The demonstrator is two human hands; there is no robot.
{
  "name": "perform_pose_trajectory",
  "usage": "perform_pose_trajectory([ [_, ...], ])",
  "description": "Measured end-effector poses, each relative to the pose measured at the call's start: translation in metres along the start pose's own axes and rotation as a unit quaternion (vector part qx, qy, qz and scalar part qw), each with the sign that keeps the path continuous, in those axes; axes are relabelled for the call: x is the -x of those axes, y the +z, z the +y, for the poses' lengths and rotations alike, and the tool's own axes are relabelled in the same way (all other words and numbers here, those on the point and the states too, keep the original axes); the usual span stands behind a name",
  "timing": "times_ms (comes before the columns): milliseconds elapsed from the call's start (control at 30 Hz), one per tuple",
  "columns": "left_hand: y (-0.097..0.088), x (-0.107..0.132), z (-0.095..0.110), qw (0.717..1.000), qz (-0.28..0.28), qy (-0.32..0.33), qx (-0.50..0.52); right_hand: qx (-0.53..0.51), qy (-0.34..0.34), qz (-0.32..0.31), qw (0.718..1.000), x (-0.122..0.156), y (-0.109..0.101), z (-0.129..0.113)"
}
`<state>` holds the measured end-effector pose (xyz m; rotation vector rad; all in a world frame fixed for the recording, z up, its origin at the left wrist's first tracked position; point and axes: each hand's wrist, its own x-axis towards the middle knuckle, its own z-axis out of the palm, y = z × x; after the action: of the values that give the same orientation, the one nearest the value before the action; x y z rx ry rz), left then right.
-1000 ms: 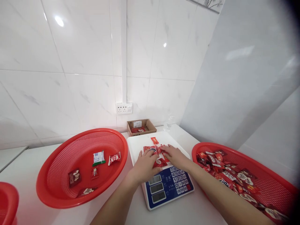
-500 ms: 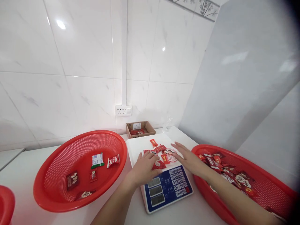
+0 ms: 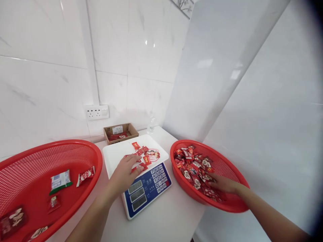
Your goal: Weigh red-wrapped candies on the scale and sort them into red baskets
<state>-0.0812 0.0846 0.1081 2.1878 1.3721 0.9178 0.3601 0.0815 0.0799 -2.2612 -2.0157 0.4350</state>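
Note:
My left hand point(image 3: 124, 173) rests over the near left part of the scale's white pan point(image 3: 113, 149), fingers apart and touching small red wrapped snack packets point(image 3: 139, 167). More packets, among them an orange-red one point(image 3: 147, 160), lie loose beside its fingertips. On the right, my right hand point(image 3: 223, 184) reaches into a red plastic basket point(image 3: 242, 179) and touches the pile of red and brown snack packets point(image 3: 198, 168). Its fingers are stretched out, with the tips partly hidden among the packets. The scale's blue keypad panel point(image 3: 148, 185) faces me.
Another red basket point(image 3: 97, 161) stands at left, holding a few packets and a white-and-green packet point(image 3: 60, 181). Behind the scale are a small cardboard box point(image 3: 131, 131) with red packets and a clear plastic object point(image 3: 151, 125). A socket point(image 3: 96, 112) sits on the tiled wall.
My right hand has moved from above the scale pan into the right basket. My left hand stays over the packets on the pan. The view has turned to the right.

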Motion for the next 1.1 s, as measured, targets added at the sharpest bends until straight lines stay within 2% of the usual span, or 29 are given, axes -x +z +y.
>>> perform_pose_trajectory([
  [133, 0.002, 0.0, -0.001, 1.0, 0.0, 0.005, -0.004, -0.051, 0.006, -0.071, 0.996, 0.007, 0.004, -0.005],
  [300, -0.001, 0.0, 0.0, 1.0, -0.009, -0.008, -0.007, -0.216, 0.01, -0.114, 0.97, 0.014, -0.015, -0.013],
  [400, -0.003, -0.001, 0.001, 1.0, -0.014, -0.013, -0.007, -0.157, 0.013, -0.152, 0.976, 0.019, -0.018, -0.019],
  [500, -0.004, -0.001, 0.002, 1.0, -0.017, -0.01, -0.01, -0.045, 0.041, -0.194, 0.979, 0.023, -0.007, -0.027],
  [600, -0.004, 0.0, 0.002, 1.0, -0.025, -0.006, -0.009, 0.021, 0.041, -0.169, 0.985, 0.026, 0.007, -0.033],
  [700, -0.004, 0.001, 0.003, 0.999, -0.034, -0.013, -0.011, -0.006, 0.021, -0.126, 0.992, 0.025, 0.012, -0.032],
  [833, -0.004, 0.002, 0.003, 0.999, -0.041, -0.025, -0.016, -0.042, -0.002, -0.068, 0.997, 0.02, 0.005, -0.024],
  [967, -0.004, 0.002, 0.003, 0.999, -0.042, -0.024, -0.021, -0.055, 0.01, -0.01, 0.998, 0.015, -0.009, -0.016],
  [1033, -0.004, 0.001, 0.003, 0.998, -0.044, -0.025, -0.022, -0.058, 0.016, -0.008, 0.998, 0.015, -0.014, -0.014],
  [1100, -0.004, 0.002, 0.003, 0.998, -0.046, -0.029, -0.021, -0.056, 0.014, -0.037, 0.998, 0.016, -0.015, -0.014],
])
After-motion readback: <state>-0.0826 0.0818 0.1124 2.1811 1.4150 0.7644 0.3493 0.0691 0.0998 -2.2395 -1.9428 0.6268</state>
